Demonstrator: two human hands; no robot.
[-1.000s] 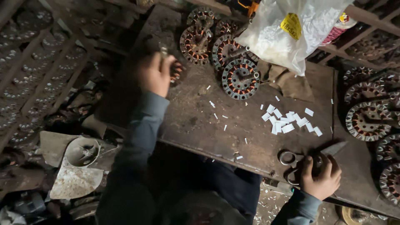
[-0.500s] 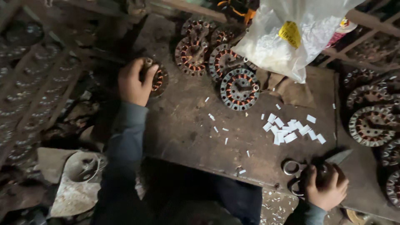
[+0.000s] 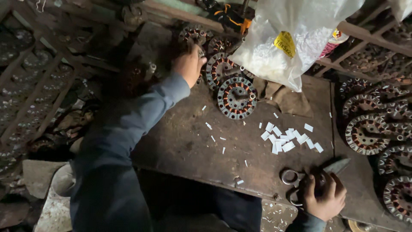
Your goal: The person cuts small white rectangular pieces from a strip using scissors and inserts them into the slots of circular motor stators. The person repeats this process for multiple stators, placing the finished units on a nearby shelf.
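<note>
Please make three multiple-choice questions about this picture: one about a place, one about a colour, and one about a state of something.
1. Where does the pile of small paper slips lie?
A. on the workbench
B. inside the plastic bag
C. on the floor

2. What colour is the label on the plastic bag?
A. blue
B. yellow
C. green

3. What is the right hand doing?
A. hanging free
B. gripping the scissors
C. holding a cup

Answers: 1 A, the slips rest on the dark benchtop. 2 B, the tag is plainly yellow. 3 B, the fingers close over the scissors near the bench edge.
</note>
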